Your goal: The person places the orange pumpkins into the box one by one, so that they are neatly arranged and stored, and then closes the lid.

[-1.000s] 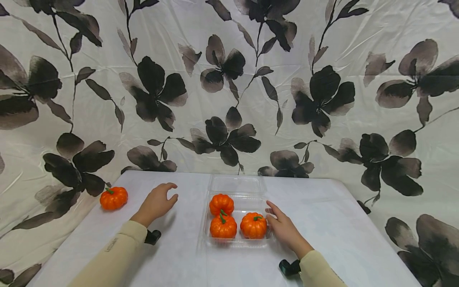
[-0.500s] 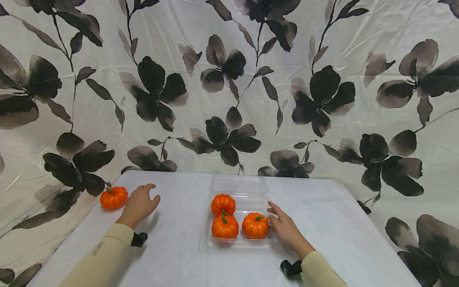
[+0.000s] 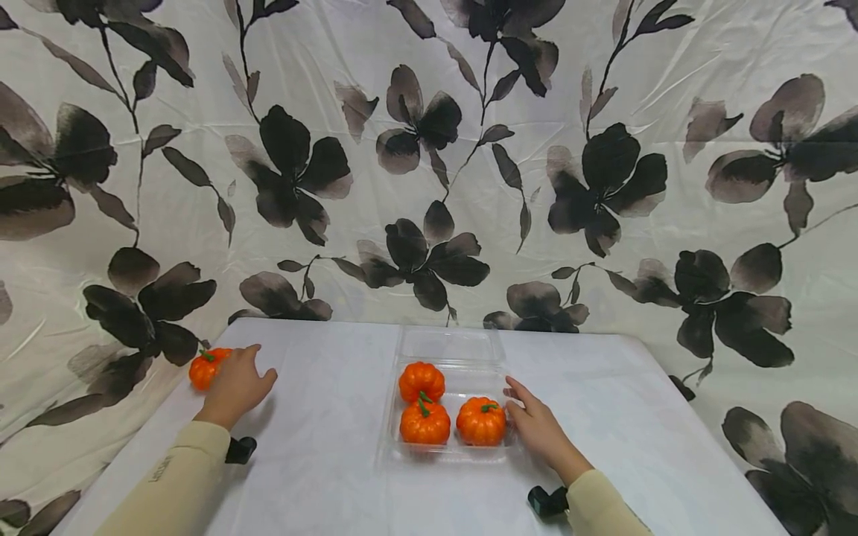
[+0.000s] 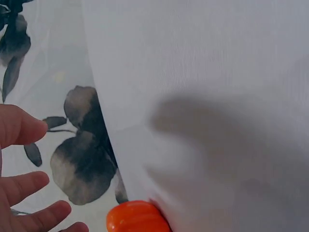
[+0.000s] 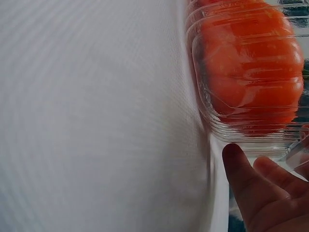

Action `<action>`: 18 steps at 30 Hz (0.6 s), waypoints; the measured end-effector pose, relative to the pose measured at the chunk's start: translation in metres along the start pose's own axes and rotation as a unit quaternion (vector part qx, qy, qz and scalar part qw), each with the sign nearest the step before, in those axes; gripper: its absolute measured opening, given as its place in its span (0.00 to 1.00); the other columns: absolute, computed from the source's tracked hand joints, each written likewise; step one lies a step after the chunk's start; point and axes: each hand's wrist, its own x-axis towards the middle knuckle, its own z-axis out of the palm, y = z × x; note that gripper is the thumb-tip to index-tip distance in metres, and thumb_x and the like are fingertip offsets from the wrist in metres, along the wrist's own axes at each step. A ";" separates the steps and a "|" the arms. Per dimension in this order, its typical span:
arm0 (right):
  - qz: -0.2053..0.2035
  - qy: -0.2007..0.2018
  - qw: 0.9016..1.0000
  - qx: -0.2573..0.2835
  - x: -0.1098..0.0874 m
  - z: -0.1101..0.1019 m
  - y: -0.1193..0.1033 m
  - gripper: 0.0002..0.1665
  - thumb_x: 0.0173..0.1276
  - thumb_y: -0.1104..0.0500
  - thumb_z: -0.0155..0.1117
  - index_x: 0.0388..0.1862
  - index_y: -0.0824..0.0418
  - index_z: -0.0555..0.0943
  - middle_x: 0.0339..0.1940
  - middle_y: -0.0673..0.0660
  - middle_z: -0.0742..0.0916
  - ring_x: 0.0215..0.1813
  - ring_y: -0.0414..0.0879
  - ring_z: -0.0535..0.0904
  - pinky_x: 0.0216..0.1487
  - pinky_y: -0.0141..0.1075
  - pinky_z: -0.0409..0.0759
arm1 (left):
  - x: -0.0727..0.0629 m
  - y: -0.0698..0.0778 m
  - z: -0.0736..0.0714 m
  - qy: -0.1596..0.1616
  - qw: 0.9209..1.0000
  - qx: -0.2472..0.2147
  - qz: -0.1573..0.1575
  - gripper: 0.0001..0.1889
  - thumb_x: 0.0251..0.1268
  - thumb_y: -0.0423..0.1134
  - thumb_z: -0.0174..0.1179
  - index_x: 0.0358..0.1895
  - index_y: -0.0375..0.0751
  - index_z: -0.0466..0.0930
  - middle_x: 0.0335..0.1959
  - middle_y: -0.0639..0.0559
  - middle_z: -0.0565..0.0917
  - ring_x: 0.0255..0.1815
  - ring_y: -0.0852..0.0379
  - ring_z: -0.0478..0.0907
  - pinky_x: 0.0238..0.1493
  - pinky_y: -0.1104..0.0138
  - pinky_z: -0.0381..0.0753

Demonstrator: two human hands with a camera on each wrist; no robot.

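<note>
A small orange pumpkin [image 3: 203, 370] with a green stem sits by the table's left edge, partly covered by my left hand [image 3: 237, 385]. That hand has its thumb and fingers spread apart, with nothing between them; the left wrist view shows the pumpkin [image 4: 137, 217] beyond its fingertips. My right hand [image 3: 541, 430] lies along the right side of a clear plastic clamshell box [image 3: 472, 384], fingers extended, thumb tip right at its edge in the right wrist view. In the box are three more pumpkins: one at back left [image 3: 421, 382], one at front left [image 3: 425, 424], one at front right [image 3: 481, 422].
The box's hinged lid [image 3: 452, 344] is folded back toward the far table edge. A white cloth covers the table [image 3: 322, 476]. Behind hangs a white curtain [image 3: 509, 223] with dark flowers. Each wrist carries a small black camera.
My left hand has moved left, from the middle left of the table to the lone pumpkin, and now overlaps it. My right hand stays beside the box.
</note>
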 end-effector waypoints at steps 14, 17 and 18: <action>-0.004 0.003 1.000 -0.001 0.000 -0.002 0.001 0.32 0.76 0.55 0.46 0.77 0.52 0.58 0.69 0.61 0.75 0.62 0.58 0.77 0.65 0.57 0.72 | -0.003 -0.027 -0.008 0.056 0.997 -0.008 -0.049 0.37 0.63 0.46 0.50 0.68 0.21 0.52 0.61 0.16 0.54 0.61 0.17 0.53 0.52 0.30 0.60; -0.003 0.002 1.000 0.001 0.000 -0.002 0.001 0.31 0.76 0.55 0.46 0.77 0.52 0.58 0.69 0.61 0.75 0.64 0.60 0.76 0.65 0.57 0.72 | -0.004 -0.031 -0.010 0.052 0.996 -0.017 -0.068 0.39 0.63 0.46 0.51 0.69 0.20 0.49 0.61 0.14 0.52 0.60 0.17 0.52 0.52 0.30 0.59; -0.003 0.002 1.000 0.000 0.000 -0.002 0.002 0.31 0.76 0.55 0.46 0.77 0.52 0.58 0.69 0.61 0.75 0.65 0.60 0.75 0.65 0.57 0.72 | -0.005 -0.032 -0.010 0.051 0.996 -0.020 -0.074 0.39 0.63 0.46 0.51 0.69 0.20 0.49 0.60 0.14 0.53 0.60 0.18 0.53 0.52 0.30 0.60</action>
